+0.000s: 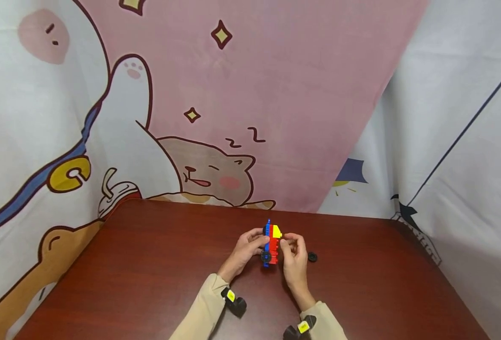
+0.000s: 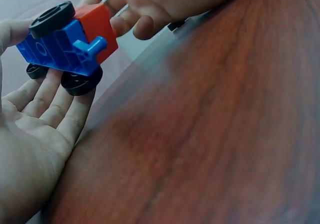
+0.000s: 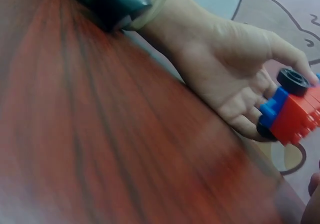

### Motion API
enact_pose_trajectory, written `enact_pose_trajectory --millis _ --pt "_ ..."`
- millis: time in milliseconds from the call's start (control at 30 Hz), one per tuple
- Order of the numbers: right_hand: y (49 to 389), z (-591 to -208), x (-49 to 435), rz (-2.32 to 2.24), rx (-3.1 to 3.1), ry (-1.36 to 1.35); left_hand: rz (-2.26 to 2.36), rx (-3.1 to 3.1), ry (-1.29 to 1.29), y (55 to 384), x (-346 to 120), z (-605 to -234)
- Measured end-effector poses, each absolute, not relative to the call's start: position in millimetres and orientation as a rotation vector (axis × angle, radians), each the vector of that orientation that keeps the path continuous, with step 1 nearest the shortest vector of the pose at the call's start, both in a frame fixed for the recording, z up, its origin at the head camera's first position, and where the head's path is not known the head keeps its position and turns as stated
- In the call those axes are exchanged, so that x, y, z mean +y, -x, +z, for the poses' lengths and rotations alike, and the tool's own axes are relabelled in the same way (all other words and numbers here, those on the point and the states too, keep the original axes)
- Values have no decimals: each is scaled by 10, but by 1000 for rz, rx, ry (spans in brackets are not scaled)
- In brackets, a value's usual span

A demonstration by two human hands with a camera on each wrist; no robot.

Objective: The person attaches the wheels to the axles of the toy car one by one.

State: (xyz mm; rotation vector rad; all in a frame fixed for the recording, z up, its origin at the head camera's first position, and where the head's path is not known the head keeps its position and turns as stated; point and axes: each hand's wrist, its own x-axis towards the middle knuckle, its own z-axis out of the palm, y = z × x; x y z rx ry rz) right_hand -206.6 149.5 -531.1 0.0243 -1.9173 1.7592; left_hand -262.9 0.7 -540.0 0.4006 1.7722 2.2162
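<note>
**Toy vehicle (image 1: 273, 246) on its side, all its weight in one grip**

The left hand (image 1: 243, 250) grasps the toy vehicle above the dark table (image 1: 169, 264), its blue chassis (image 2: 57, 47) facing left and its red bricks (image 3: 300, 115) facing right. The right hand (image 1: 296, 264) is at the studded side, fingertips beside the yellow brick (image 1: 276, 231); the view there is poor, and I cannot tell whether they pinch it or merely come close.

The likeliest trouble is a lopsided push: pressure off-centre could leave the yellow brick crooked or pop the red bricks from the chassis. The left hand's hold lies close to the mounted wheels (image 2: 52, 19), so a harder squeeze might turn one and let the vehicle roll in the fingers. A fall could scatter parts. The loose wheel (image 1: 312, 257) lies on the table just beside the right hand, where a careless sideways sweep could send it rolling.
</note>
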Motion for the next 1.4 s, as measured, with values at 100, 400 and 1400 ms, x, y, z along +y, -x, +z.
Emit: enact_pose_trajectory --millis 100,400,1400 --pt "1996 -5185 1550 1683 -1885 -48 2218 1773 -393 2626 0 -5401" --pt "1940 -5146 1968 1504 -1828 -44 2176 1792 -403 2630 -27 -5378" --pt "2047 -5479 2457 929 -2633 135 2170 1793 -410 2603 -12 -5395"
